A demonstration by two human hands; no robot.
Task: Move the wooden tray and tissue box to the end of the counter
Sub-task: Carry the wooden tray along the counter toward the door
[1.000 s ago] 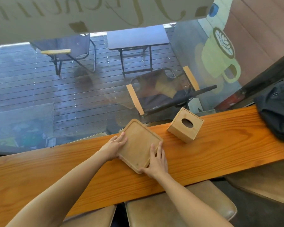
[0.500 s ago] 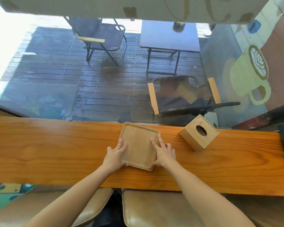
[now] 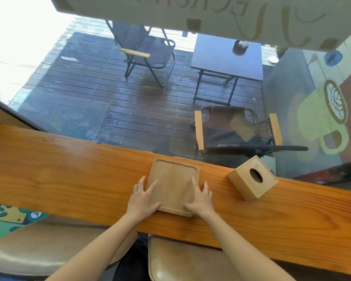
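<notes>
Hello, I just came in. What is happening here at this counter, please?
A person has both hands on a wooden tray that lies flat on a long wooden counter by a window. The left hand rests on its left edge and the right hand on its right edge, fingers spread. A wooden tissue box sits apart to the right, untouched. Neither item is at an end of the counter yet.

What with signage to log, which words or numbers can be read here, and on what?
"3": teal on yellow, on the floor mat.
Digit in a small white disc on the mat: too small to read.
Large cursive lettering on the window banner: seen from behind and cropped, unreadable.
No text shows on the tray or the tissue box.
</notes>
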